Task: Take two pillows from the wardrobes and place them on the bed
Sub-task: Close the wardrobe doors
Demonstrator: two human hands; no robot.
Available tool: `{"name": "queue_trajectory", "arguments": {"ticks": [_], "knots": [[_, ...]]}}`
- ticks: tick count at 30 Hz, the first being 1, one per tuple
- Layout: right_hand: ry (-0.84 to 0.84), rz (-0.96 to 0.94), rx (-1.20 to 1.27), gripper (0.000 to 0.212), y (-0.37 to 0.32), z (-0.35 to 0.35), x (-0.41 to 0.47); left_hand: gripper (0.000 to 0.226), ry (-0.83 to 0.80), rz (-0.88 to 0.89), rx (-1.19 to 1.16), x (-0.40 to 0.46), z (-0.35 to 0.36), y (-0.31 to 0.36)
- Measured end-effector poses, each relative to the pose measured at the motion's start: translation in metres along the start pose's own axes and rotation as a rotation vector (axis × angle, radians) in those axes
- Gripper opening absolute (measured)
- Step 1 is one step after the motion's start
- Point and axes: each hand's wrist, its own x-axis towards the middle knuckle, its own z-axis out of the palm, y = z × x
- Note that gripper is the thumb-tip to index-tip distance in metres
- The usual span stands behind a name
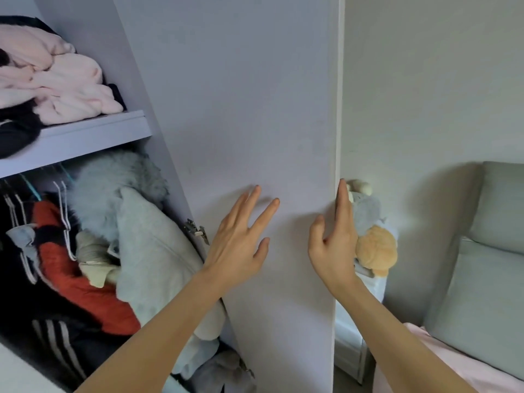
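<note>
The white wardrobe door [249, 114] stands open in front of me, its inner face toward the camera. My left hand [241, 239] lies flat against that face with straight, spread fingers. My right hand [334, 239] is at the door's free edge, fingers straight along it and thumb out. Inside the wardrobe a light grey pillow [150, 251] leans upright against the door's hinge side. A fluffy pale blue cushion [113, 188] sits behind it. The bed [442, 361], with a pink sheet, shows at the lower right.
An upper shelf [85, 140] carries folded pink and black clothes. Clothes on hangers [51, 236] fill the left of the wardrobe. A pale green padded headboard [487, 251] backs the bed. Plush toys [374, 245] sit on a small white unit between door and bed.
</note>
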Motion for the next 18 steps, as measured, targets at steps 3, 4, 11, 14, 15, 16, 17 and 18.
{"name": "queue_trajectory", "arguments": {"ticks": [3,4,11,14,15,16,17,18], "knots": [[0.025,-0.005,0.056,0.058,-0.013,-0.001,-0.013,0.067,0.018,0.021,0.0,-0.016,-0.017,0.003],[0.022,-0.033,0.076,0.058,-0.019,-0.001,-0.02,0.066,0.024,0.031,-0.004,-0.02,-0.023,0.004],[-0.212,-0.339,0.403,0.045,-0.074,0.02,-0.078,0.039,0.196,-0.266,-0.523,-0.087,-0.088,0.008],[-0.387,-0.432,0.505,0.045,-0.107,0.052,-0.096,0.038,0.341,-0.33,-0.663,-0.121,-0.124,0.001],[-0.436,-0.466,0.511,0.046,-0.117,0.065,-0.101,0.04,0.378,-0.343,-0.688,-0.131,-0.135,-0.001],[-0.479,-0.507,0.518,0.047,-0.129,0.08,-0.108,0.038,0.418,-0.375,-0.675,-0.144,-0.146,-0.006],[-0.522,-0.551,0.513,0.049,-0.142,0.097,-0.115,0.033,0.458,-0.421,-0.617,-0.156,-0.157,-0.013],[-0.552,-0.588,0.474,0.05,-0.148,0.109,-0.118,0.029,0.482,-0.458,-0.561,-0.162,-0.162,-0.019]]}}
